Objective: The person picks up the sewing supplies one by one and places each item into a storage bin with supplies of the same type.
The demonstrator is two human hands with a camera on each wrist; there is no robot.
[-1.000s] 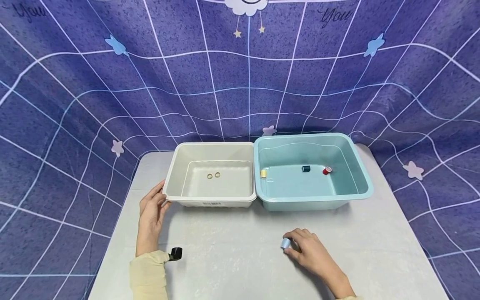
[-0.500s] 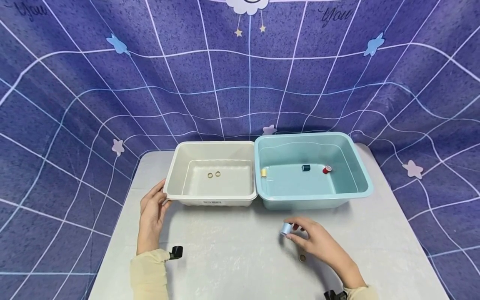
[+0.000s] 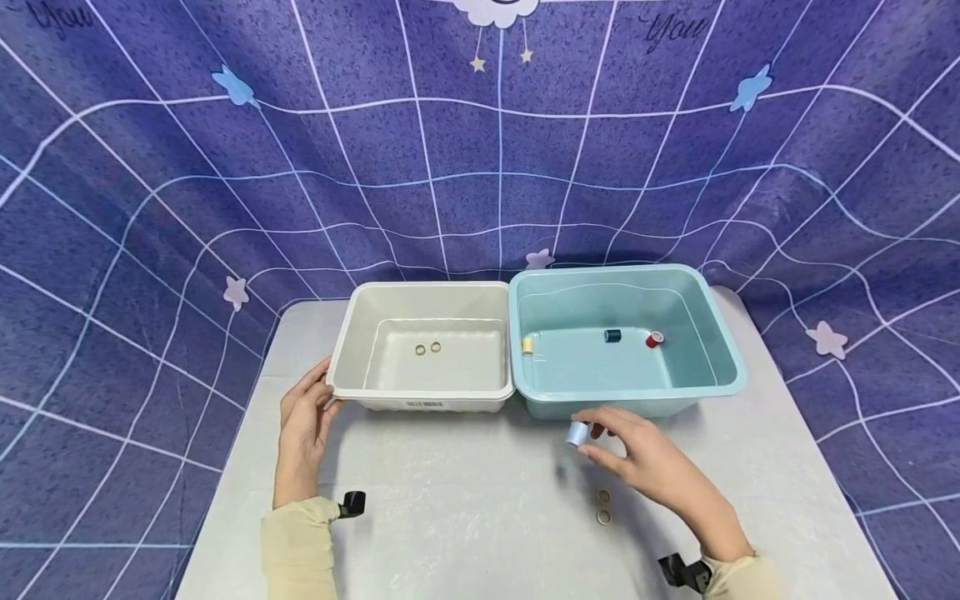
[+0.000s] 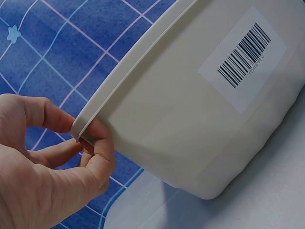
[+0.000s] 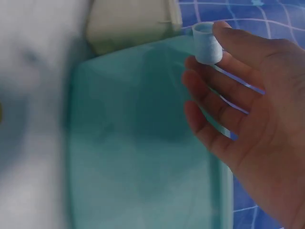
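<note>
Between thumb and fingertips my right hand pinches a light blue thread spool, held above the table just in front of the teal bin. In the right wrist view the spool looks like a small pale blue cylinder. My left hand grips the near left corner of the white bin; the left wrist view shows fingers and thumb curled round its rim. Inside the teal bin lie a yellow spool, a dark green spool and a red spool.
Two gold-coloured rings lie in the white bin. Two more small rings rest on the table, below the right hand. The bins stand side by side against a purple-blue grid curtain.
My right hand has lifted the light blue spool off the table and carried it forward toward the teal bin, uncovering two rings. The left hand stays at the white bin's corner.
</note>
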